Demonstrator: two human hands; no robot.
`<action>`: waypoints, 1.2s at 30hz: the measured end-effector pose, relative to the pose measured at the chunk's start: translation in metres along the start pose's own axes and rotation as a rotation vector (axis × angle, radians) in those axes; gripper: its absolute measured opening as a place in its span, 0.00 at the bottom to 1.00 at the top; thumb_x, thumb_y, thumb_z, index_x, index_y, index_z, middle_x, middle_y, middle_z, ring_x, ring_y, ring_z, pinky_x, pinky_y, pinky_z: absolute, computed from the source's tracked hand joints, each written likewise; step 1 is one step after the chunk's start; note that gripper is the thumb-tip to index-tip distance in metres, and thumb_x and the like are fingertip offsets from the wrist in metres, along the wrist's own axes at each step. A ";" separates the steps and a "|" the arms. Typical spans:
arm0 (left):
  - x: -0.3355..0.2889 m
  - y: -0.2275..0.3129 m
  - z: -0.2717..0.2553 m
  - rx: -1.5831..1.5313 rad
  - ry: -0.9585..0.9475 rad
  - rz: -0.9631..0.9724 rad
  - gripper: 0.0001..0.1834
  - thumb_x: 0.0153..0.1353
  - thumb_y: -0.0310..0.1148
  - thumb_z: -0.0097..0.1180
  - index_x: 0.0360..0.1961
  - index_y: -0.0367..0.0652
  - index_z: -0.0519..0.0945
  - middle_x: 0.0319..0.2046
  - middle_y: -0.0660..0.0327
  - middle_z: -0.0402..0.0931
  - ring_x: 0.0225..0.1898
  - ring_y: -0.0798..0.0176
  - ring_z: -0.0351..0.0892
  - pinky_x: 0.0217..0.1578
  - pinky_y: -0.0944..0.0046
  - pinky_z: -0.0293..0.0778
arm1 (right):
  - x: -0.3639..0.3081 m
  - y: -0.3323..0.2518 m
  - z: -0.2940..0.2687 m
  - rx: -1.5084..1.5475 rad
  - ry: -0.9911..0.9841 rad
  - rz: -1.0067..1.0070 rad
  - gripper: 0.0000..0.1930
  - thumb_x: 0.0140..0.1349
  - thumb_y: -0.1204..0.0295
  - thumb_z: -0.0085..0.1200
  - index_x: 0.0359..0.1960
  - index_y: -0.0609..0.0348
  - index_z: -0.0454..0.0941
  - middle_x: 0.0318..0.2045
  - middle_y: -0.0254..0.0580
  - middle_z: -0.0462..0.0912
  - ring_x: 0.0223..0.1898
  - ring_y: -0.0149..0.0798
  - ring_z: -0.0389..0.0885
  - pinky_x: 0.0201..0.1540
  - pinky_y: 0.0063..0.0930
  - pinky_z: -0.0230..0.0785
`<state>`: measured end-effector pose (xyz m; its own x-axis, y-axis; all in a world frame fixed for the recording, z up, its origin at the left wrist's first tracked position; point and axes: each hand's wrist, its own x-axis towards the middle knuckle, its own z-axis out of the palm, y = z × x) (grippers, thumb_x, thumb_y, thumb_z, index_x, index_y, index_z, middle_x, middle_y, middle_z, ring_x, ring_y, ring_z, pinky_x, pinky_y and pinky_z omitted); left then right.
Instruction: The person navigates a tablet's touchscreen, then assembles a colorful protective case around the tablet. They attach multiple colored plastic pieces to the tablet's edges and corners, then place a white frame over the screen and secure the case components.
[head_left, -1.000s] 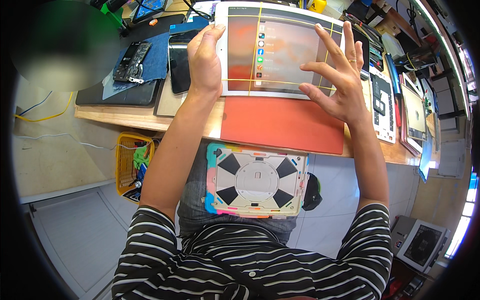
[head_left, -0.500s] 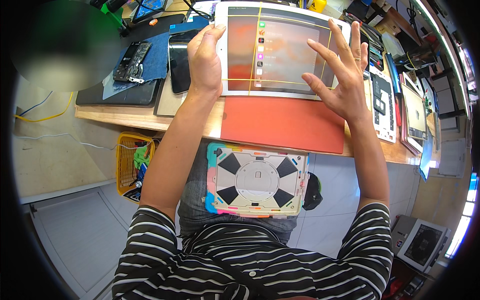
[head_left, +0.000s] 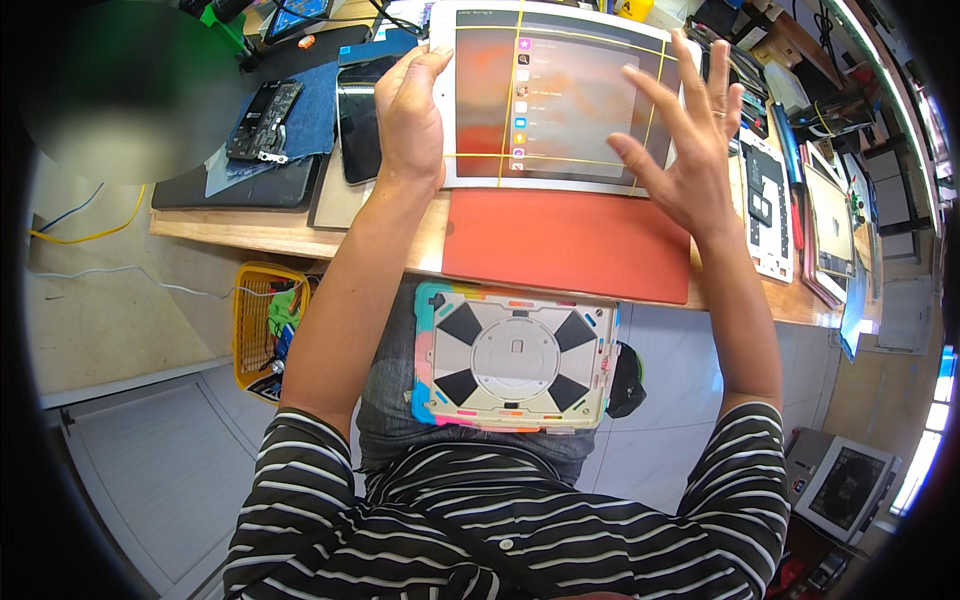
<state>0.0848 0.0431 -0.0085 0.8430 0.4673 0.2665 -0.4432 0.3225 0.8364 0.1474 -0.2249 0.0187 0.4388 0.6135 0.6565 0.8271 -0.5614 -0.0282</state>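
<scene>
White tablet (head_left: 580, 105) sits at twelve o'clock, the left hand's (head_left: 410, 128) grip clasping its nine-o'clock edge; the right hand's (head_left: 697, 155) grip, spread wide and empty, masks part of its three-o'clock edge. Around it: orange mat (head_left: 565, 245) at six, dark phone (head_left: 360, 135) at nine, white panel (head_left: 778, 238) at four. A round blur (head_left: 130, 90) hides the view's ten o'clock.

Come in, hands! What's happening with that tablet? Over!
Left hand gripping white tablet at left edge. Right hand spread open over right side, contact unclear. Tablet lit, yellow bands across its screen.
</scene>
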 end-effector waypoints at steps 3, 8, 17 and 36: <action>-0.001 0.001 -0.001 0.013 -0.001 0.015 0.13 0.72 0.33 0.51 0.40 0.35 0.83 0.39 0.63 0.83 0.42 0.73 0.76 0.49 0.71 0.68 | -0.001 0.005 0.000 0.023 0.029 0.002 0.31 0.60 0.44 0.67 0.63 0.40 0.81 0.80 0.50 0.56 0.83 0.59 0.37 0.76 0.71 0.25; -0.002 0.001 0.001 0.009 0.003 -0.004 0.13 0.72 0.33 0.51 0.41 0.34 0.83 0.39 0.63 0.83 0.43 0.73 0.76 0.49 0.71 0.69 | -0.002 0.002 0.002 0.050 -0.007 -0.023 0.33 0.58 0.43 0.68 0.64 0.39 0.81 0.80 0.49 0.57 0.83 0.59 0.37 0.76 0.71 0.28; -0.001 0.001 0.002 0.002 -0.004 0.015 0.14 0.72 0.33 0.49 0.41 0.34 0.83 0.40 0.63 0.83 0.43 0.73 0.76 0.50 0.71 0.69 | 0.000 0.002 -0.001 0.134 -0.018 -0.078 0.30 0.55 0.41 0.69 0.57 0.37 0.84 0.80 0.47 0.58 0.83 0.60 0.37 0.76 0.71 0.28; -0.002 0.001 -0.004 0.021 -0.065 0.029 0.15 0.72 0.33 0.49 0.45 0.33 0.83 0.42 0.61 0.84 0.44 0.72 0.78 0.50 0.70 0.69 | -0.003 0.004 -0.003 0.063 -0.081 -0.013 0.33 0.70 0.36 0.49 0.68 0.37 0.78 0.81 0.48 0.52 0.83 0.58 0.32 0.77 0.69 0.24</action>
<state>0.0820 0.0455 -0.0101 0.8482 0.4218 0.3204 -0.4615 0.2916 0.8378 0.1488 -0.2309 0.0189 0.4524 0.6651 0.5941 0.8525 -0.5181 -0.0691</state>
